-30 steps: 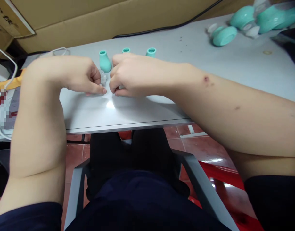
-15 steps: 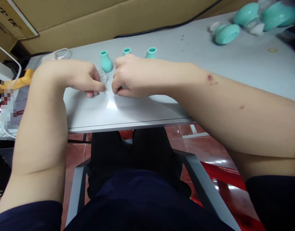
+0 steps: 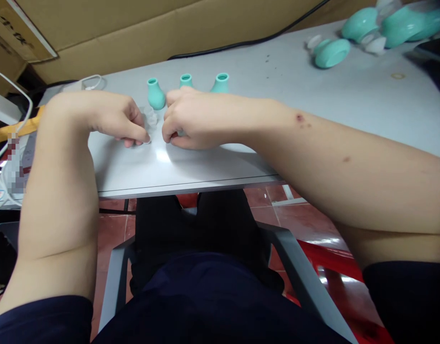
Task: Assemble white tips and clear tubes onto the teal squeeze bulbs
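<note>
My left hand [image 3: 128, 122] is closed in a pinch low over the table, thumb against the fingers. A bit of something small and whitish shows at the thumb tip. Just beyond it lie clear plastic pieces [image 3: 150, 116]. To the right, my right hand [image 3: 191, 118] has its fingers curled in; whatever they hold is mostly hidden, though a hint of teal shows in the gap. Behind the hands stand three teal bulb-shaped pieces with open necks: the left bulb [image 3: 156, 94], the middle bulb [image 3: 186, 80] and the right bulb [image 3: 221, 83]. My right hand partly covers the last two.
At the back right lie several teal bulbs with clear plastic ends [image 3: 332, 53]. A dark object [image 3: 433, 52] sits at the right edge. Cardboard [image 3: 115, 38] and a black cable [image 3: 241, 43] line the table's back. White cables and a yellow item [image 3: 15, 131] are at left.
My left hand has shifted slightly left, drawing away from the clear plastic pieces. My right hand keeps much the same curled pose. The whole view has moved a little.
</note>
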Available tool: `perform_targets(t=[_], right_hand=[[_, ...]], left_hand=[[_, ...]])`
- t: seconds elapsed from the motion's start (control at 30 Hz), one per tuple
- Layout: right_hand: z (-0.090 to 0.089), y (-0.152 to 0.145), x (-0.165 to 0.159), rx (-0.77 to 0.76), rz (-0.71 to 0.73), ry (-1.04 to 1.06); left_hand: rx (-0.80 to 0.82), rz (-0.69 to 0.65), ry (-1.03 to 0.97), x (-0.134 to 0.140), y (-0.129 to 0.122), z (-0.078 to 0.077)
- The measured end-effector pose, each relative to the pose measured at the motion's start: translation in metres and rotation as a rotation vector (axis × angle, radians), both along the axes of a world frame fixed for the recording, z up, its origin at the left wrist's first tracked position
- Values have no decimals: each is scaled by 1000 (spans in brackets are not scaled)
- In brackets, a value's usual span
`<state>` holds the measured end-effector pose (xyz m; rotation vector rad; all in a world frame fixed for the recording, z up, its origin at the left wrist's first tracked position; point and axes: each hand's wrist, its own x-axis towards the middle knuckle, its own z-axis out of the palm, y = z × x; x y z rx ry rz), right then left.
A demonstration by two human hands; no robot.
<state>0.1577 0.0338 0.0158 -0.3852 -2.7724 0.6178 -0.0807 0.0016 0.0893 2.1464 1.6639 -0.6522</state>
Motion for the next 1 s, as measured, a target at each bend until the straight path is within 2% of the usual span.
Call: perform_targets(t=[0.1, 0.17, 0.23, 0.33, 0.4, 0.47, 0.53, 0.63, 0.83, 1.0], right_hand=[[9, -6, -2, 150, -2, -70], [16, -9, 1, 180, -8, 5], [22, -9, 5, 169, -38, 162], [25, 0, 10, 111, -117, 412], [23, 8, 9, 24, -157, 580], [20, 15, 5, -98, -168, 732], [18, 19, 0, -203, -149, 837], [18, 16, -5, -316, -129, 926], [23, 4, -5, -393, -264, 889], [23, 5, -9, -475, -304, 943]], left_hand=[[10, -44, -55, -13, 2, 5], [-3, -81, -214, -23, 2, 6], [26, -143, -446, -30, 1, 5], [181, -254, -878, -34, 1, -3], [298, -271, -1197, -31, 4, -12], [420, -258, -1424, -25, 10, -21], [531, -298, -1482, -18, 16, -29], [645, -314, -1430, -8, 23, -40], [618, -215, -1470, 7, 29, -59], [682, -271, -1579, 8, 40, -64]])
